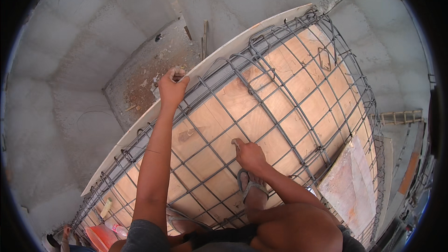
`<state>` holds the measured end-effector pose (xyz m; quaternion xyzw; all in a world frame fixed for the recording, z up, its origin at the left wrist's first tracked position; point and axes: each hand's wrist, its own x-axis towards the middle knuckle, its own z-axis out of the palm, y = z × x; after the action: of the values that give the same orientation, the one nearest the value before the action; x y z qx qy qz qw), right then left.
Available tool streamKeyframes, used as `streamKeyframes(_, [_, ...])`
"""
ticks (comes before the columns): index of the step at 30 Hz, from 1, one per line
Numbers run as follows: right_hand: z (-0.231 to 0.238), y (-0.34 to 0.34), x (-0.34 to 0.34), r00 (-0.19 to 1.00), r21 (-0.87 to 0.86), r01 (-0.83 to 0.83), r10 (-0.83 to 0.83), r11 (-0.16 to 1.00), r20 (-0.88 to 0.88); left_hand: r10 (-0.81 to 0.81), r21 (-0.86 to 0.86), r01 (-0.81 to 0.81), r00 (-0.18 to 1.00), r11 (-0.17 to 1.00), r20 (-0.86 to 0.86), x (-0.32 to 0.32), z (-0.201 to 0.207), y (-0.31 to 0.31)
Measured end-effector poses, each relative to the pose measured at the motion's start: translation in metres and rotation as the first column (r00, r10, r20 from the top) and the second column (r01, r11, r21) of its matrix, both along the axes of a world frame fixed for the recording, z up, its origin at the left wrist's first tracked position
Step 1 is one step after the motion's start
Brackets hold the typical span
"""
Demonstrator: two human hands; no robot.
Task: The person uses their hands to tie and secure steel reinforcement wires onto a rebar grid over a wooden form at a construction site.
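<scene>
My left hand (173, 84) reaches forward to the top edge of a pale upright board (224, 52), its fingers curled closed. Whatever it pinches there, if anything, is too small to make out. Nearer to me, my right hand (250, 155) is closed low over a grid of steel rebar (275, 123), its index finger crooked forward; I cannot make out anything in it. Beneath the rebar lies plywood sheeting (205, 126). A thin dark wire crosses by my left forearm. My sandalled foot (255, 189) stands on the grid beside my right hand.
Beyond the board the ground drops to a debris-strewn floor (149, 74) between grey concrete walls (70, 42). A stained sheet (352, 186) lies on the rebar at right. A red object (100, 237), a plastic bottle (119, 230) and another person's hand (66, 230) are lower left.
</scene>
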<state>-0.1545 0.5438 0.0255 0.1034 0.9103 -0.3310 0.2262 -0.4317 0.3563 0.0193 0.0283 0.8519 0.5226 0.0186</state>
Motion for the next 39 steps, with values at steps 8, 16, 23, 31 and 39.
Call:
streamKeyframes(8, [-0.011,0.009,0.005,0.987,-0.328,0.156,-0.16,0.932,0.015,-0.079,-0.229,0.065,0.996,0.971,-0.052,0.007,0.01,-0.004])
streamKeyframes(16, [-0.011,0.005,0.006,0.979,-0.385,0.185,-0.204,0.904,-0.01,-0.071,-0.279,0.043,0.993,0.959,-0.091,0.011,0.014,-0.005])
streamKeyframes(23, [-0.014,0.003,0.005,0.979,-0.367,0.139,-0.183,0.92,-0.086,-0.05,-0.242,0.035,0.997,0.97,-0.054,0.02,0.022,-0.009])
streamKeyframes(31, [0.001,0.005,0.001,0.986,-0.336,0.151,-0.164,0.93,-0.012,-0.023,-0.324,0.043,0.998,0.945,0.066,0.009,0.014,-0.01])
streamKeyframes(39, [-0.004,0.01,-0.001,0.992,-0.257,0.123,-0.112,0.958,0.058,-0.021,-0.268,0.047,0.995,0.962,0.099,0.006,0.001,-0.018])
